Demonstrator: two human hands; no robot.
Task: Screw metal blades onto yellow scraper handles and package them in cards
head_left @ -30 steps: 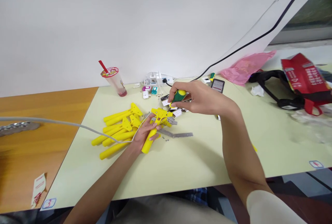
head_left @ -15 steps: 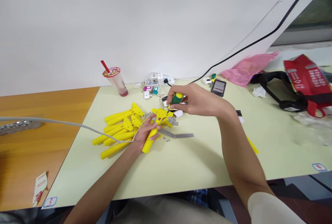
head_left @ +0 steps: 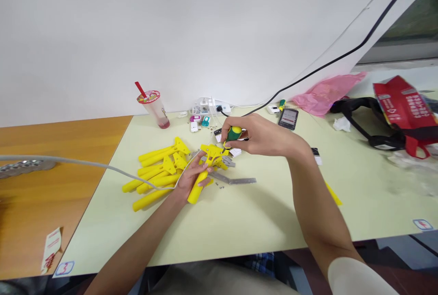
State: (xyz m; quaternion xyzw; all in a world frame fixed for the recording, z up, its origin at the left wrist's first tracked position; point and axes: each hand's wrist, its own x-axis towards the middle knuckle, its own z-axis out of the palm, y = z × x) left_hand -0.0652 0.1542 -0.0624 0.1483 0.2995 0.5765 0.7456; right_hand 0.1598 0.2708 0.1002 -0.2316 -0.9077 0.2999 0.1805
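Grey cord (head_left: 106,165) across yellow handles (head_left: 164,180)

Yellow handle (head_left: 197,191): smooth plastic, low sheen. Screwdriver grip (head_left: 234,134): smooth plastic. Angled strip (head_left: 242,181): grey metal, matt. Side tabletop (head_left: 51,204): wood-grain, glossy. Pink bag (head_left: 325,95): crinkled film, apparently plastic; finish indistinct here.

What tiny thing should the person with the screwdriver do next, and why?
Probably give the screwdriver a small turn. The right hand grips it with its tip at one end of the head of the yellow tool, and the left hand holds that tool. Whether the tip sits in a screw is too small to see.
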